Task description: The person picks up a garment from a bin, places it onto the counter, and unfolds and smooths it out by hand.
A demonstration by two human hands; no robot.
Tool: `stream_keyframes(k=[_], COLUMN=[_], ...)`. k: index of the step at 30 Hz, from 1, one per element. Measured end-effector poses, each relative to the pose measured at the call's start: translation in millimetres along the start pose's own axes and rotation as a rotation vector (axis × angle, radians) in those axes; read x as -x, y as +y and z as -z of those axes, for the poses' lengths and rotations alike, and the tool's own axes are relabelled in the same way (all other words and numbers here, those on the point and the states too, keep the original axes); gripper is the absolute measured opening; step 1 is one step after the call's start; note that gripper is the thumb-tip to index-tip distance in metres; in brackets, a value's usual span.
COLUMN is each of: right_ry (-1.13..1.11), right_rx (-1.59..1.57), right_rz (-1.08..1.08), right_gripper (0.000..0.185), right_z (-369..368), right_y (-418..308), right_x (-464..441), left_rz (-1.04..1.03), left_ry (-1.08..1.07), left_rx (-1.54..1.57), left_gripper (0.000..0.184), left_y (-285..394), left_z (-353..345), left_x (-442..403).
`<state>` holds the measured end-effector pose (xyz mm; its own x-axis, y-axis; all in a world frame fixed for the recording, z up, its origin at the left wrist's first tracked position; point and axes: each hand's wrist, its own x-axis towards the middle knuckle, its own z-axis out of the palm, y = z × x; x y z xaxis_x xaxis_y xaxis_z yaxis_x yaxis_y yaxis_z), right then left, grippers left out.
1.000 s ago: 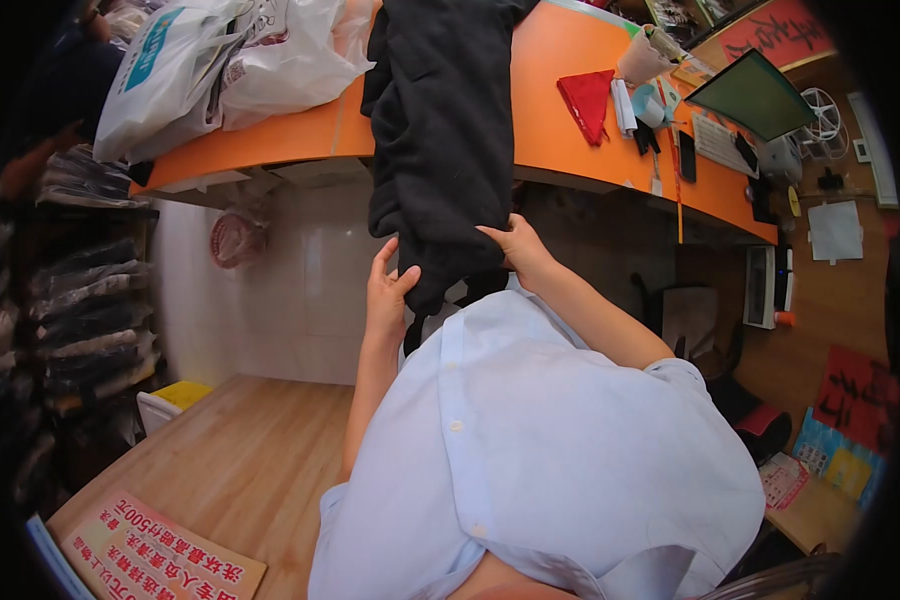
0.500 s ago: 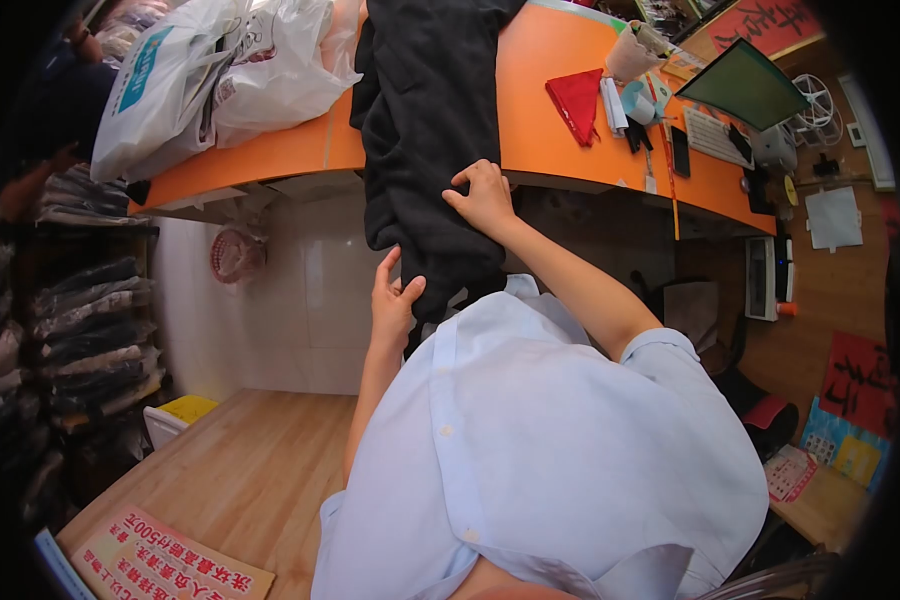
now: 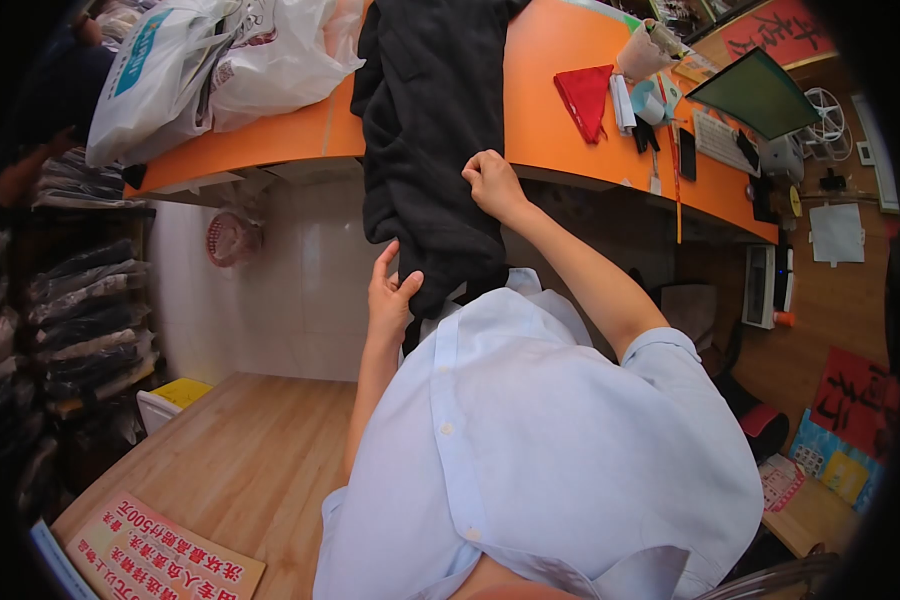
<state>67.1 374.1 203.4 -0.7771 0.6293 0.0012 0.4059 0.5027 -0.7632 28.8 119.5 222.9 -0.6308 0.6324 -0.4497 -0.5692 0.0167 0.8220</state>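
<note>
The garment lies over the counter and hangs past its near edge — bags to its left, a cloth, then a phone and keyboard to its right. Below the counter, left of the garment, is a basket — farther left, stacked bundles.

The wearer's hands numbered two, left hand and right hand, with one dark garment and one orange counter. Toward the counter's left lay probably two white plastic bags, though their overlap blurred the count; on its right, one red cloth, one monitor, one keyboard and one phone. One pink basket showed below, and two red sheets with black characters showed at right.
</note>
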Motion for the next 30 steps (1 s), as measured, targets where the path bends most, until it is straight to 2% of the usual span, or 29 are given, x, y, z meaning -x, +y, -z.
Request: stream_keyframes(k=[4, 7, 9, 16, 19, 22, 30], right_ry=[-0.106, -0.157, -0.149, -0.16, -0.13, -0.199, -0.302], right_rx=[0.056, 0.18, 0.373, 0.406, 0.324, 0.161, 0.122], right_rz=[0.106, 0.219, 0.338, 0.359, 0.277, 0.125, 0.205], right_gripper=[0.011, 0.01, 0.011, 0.011, 0.011, 0.016, 0.011], right_z=[8.8, 3.1, -2.4, -15.4, -15.6, -3.7, 5.3], right_y=[-12.6, -15.6, -12.9, -3.9, 0.6, -4.9, -11.3], right_x=[2.8, 4.9, 2.9, -3.0, -6.3, -7.7, -9.1], left_rz=[0.016, 0.016, 0.014, 0.034, 0.033, 0.04, 0.055], left_ry=[-0.02, -0.024, -0.023, -0.01, -0.012, -0.011, -0.002], left_rx=[-0.018, -0.031, -0.04, -0.035, -0.023, -0.023, -0.012], left_gripper=[0.07, 0.07, 0.07, 0.07, 0.07, 0.07, 0.069], left_y=[0.6, 0.1, 0.1, 2.7, 0.2, -2.4, -0.6], left_z=[0.6, 0.4, 0.1, -1.4, 0.5, 2.1, 0.4], left_x=[-0.8, -0.9, -0.9, -0.8, -1.6, -2.7, -2.7])
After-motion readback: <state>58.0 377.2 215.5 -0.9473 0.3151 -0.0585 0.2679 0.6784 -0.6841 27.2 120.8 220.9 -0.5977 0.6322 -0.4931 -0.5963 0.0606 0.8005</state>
